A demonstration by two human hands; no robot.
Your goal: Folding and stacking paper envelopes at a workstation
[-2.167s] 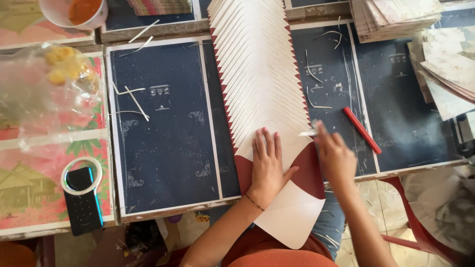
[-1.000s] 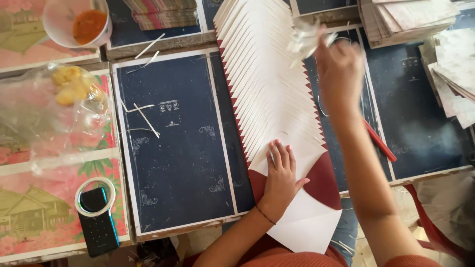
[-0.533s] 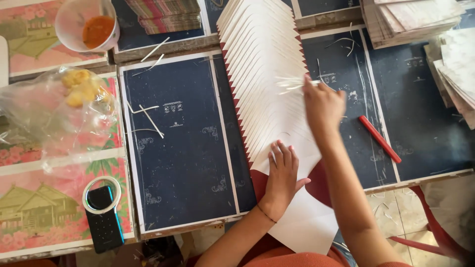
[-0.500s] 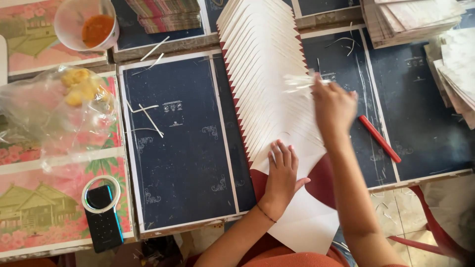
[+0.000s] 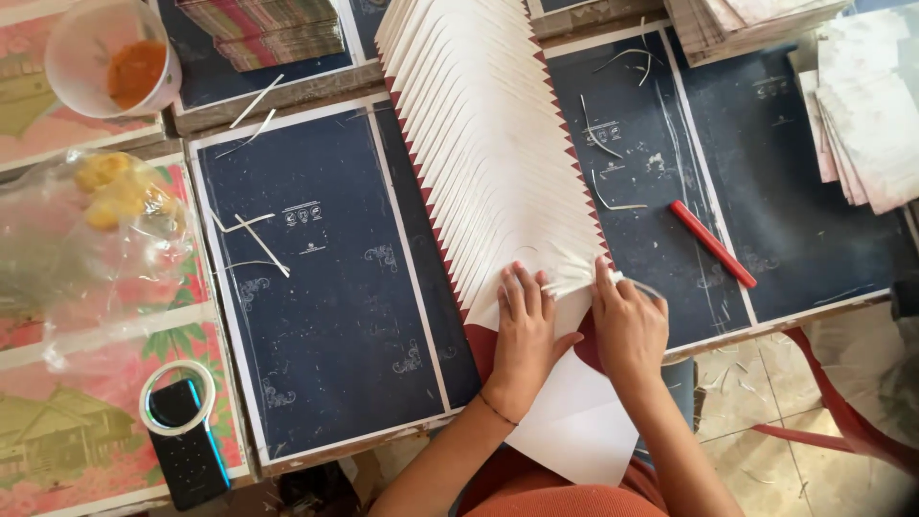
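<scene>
A long fanned row of white paper sheets with dark red zigzag edges (image 5: pixel 488 124) runs down the middle of the dark blue table top (image 5: pixel 325 316). My left hand (image 5: pixel 524 335) presses flat on the nearest sheet, fingers spread. My right hand (image 5: pixel 627 321) rests beside it at the sheet's right edge, pinching a bunch of thin white strips (image 5: pixel 574 278) that point left toward my left hand. The bottom sheet (image 5: pixel 579 431) hangs over the table edge above my lap.
A red stick (image 5: pixel 713 244) lies right of the row. Stacks of paper (image 5: pixel 862 105) sit at the far right, a cup with orange paste (image 5: pixel 120 57) at top left, a plastic bag (image 5: pixel 96 239), a tape ring (image 5: pixel 177 397) on a phone (image 5: pixel 191 455).
My right hand, which had reached up the row of sheets, has come back down to the nearest sheet with the white strips. My left hand has stayed pressed in place.
</scene>
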